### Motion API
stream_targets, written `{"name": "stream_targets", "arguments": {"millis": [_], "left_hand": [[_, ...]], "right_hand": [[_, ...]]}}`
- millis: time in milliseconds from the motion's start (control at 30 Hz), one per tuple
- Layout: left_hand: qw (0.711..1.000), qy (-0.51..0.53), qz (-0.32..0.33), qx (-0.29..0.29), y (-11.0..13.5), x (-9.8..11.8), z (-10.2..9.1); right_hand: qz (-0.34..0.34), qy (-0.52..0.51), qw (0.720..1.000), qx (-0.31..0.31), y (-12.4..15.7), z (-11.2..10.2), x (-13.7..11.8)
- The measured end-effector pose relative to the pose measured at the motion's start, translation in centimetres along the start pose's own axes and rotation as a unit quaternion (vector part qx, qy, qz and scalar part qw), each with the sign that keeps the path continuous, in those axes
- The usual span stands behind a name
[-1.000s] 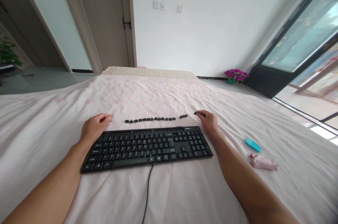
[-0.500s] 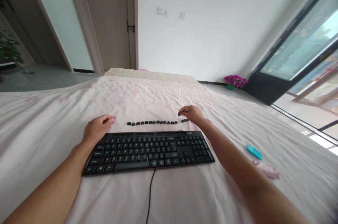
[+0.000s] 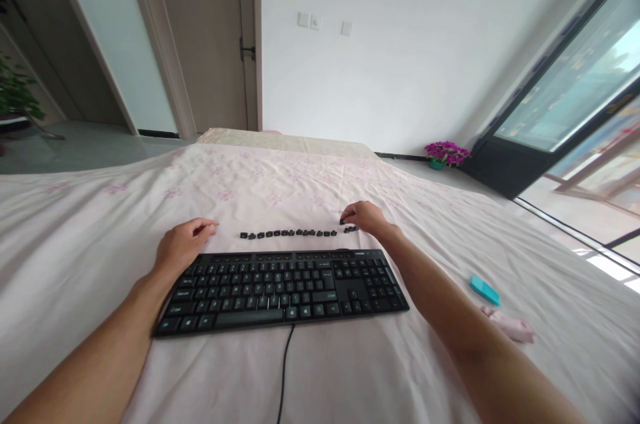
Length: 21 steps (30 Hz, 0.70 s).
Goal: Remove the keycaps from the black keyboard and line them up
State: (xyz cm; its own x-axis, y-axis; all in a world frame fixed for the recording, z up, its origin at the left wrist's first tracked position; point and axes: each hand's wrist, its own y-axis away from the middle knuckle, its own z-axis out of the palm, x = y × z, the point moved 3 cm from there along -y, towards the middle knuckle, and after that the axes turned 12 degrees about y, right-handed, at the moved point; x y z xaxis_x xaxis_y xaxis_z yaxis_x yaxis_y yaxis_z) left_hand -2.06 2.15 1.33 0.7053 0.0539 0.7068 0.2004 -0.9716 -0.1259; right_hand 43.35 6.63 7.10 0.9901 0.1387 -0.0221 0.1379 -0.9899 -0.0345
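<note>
A black keyboard (image 3: 280, 294) lies on the bedsheet between my forearms. Along its top row there are bare sockets where no keycaps sit. Behind it, several loose black keycaps (image 3: 285, 233) form an uneven line. My right hand (image 3: 366, 216) pinches a black keycap (image 3: 343, 221) just above the sheet, at the line's right end. A few more keycaps (image 3: 350, 229) lie beneath that hand, partly covered by it. Beyond the keyboard's upper left corner, my left hand (image 3: 185, 239) rests with thumb and fingertips pressed together; whatever is between them, if anything, is too small to make out.
A black cable (image 3: 286, 364) runs from the keyboard's near edge toward me. To the right of my right forearm lie a turquoise case-like object (image 3: 485, 291) and a crumpled pink cloth (image 3: 511, 325). The pale flowered sheet (image 3: 225, 171) stretches back toward the wall.
My right hand has lowered the keycap slightly toward the sheet and shifted a little right. My left hand has stayed almost still, fingers closed.
</note>
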Motion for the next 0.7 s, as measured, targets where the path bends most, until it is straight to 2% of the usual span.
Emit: {"name": "stream_targets", "arguments": {"millis": [700], "left_hand": [[1.0, 0.001, -0.017, -0.003, 0.2, 0.4, -0.1]], "right_hand": [[-0.017, -0.058, 0.998, -0.008, -0.4, 0.7, 1.3]]}}
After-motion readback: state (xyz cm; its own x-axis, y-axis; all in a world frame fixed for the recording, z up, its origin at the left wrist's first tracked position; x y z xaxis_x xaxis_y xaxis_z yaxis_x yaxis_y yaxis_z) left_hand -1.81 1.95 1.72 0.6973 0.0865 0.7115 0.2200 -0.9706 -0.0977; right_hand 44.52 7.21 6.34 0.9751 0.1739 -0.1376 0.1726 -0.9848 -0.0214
